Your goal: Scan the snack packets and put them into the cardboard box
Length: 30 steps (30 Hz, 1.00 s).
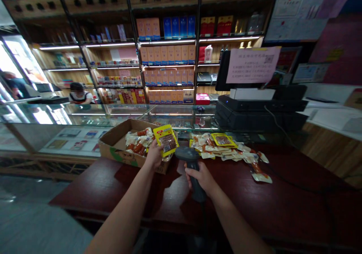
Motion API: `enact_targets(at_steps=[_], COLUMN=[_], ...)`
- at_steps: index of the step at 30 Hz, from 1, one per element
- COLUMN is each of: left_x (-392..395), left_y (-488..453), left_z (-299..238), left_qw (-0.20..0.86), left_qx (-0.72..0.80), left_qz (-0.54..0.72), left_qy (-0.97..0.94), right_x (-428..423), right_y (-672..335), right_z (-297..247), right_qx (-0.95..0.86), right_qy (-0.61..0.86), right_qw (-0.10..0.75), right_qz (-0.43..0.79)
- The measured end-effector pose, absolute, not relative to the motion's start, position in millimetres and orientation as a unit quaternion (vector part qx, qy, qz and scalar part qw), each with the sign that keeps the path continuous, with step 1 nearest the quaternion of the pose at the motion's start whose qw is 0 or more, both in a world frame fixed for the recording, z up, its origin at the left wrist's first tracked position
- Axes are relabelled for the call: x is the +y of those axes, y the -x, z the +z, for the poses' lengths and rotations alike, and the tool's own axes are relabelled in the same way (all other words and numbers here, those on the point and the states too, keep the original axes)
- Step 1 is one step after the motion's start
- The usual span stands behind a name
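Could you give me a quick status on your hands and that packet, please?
Left hand holds yellow packet by the box. Right hand holds scanner, head beside packet. Nothing between; loose packets lie right.

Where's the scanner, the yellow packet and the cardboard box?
scanner (pixel 186 155): head view, on its dark rounded head.
yellow packet (pixel 167 140): head view, on the middle of its front.
cardboard box (pixel 116 136): head view, on its left flap.

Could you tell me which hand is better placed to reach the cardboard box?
Probably the left hand: it holds the yellow packet right over the box, while the right hand grips the scanner farther away.
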<state>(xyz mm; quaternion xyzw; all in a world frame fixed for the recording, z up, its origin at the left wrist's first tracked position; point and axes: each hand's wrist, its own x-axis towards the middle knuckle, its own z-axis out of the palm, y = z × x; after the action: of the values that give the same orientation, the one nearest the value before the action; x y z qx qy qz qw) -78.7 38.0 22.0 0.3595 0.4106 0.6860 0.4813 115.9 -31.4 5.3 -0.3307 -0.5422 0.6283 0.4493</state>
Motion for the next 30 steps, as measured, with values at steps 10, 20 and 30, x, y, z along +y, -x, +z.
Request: enact_targets(at_steps=[10,20,30], left_x=[55,103,140], left_y=[20,-106,-151], left_z=[20,18,-5], left_qw=[0.553,0.65,0.17], left_qx=[0.405,0.361,0.574], left_qz=[0.617,0.541,0.371], left_qy=[-0.387,-0.392,-0.71], right_x=[-27,-34,-36], right_y=[-185,-284,-309], right_z=[1,0,-2], right_qx=[-0.464,-0.396,-0.382], right_qy=[0.382,0.412,0.406], right_qw=[0.535,0.625,0.641], right_qz=[0.594,0.532,0.528])
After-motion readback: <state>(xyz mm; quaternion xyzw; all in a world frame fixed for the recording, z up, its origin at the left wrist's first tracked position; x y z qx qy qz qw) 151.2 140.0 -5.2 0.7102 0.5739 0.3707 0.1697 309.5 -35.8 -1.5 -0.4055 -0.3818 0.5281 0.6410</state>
